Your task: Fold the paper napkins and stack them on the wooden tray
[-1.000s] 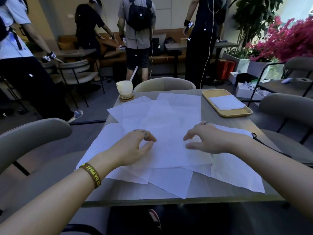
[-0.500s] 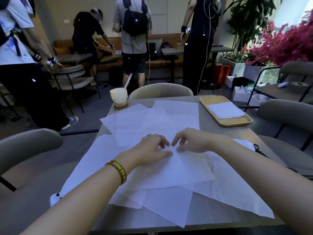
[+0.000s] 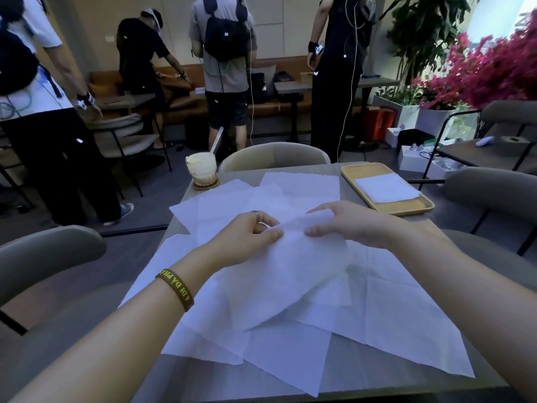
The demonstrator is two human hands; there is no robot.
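Several unfolded white paper napkins [image 3: 386, 309] lie overlapping across the grey table [image 3: 343, 373]. My left hand [image 3: 247, 237] and my right hand [image 3: 345, 225] both pinch the far edge of the top napkin [image 3: 293, 274], which is lifted off the pile. The hands are close together, near the table's middle. A wooden tray [image 3: 412, 206] stands at the far right of the table with one folded napkin [image 3: 386, 187] lying flat in it.
A glass of pale drink with a straw [image 3: 201, 167] stands on a coaster at the far left corner. Grey chairs surround the table: one opposite [image 3: 273, 155], one left [image 3: 49, 257], one right [image 3: 491, 187]. Several people stand behind. Pink flowers [image 3: 491, 68] at right.
My hands came together from apart, pinched the top napkin's far edge and lifted it off the pile. The camera has tilted down slightly.
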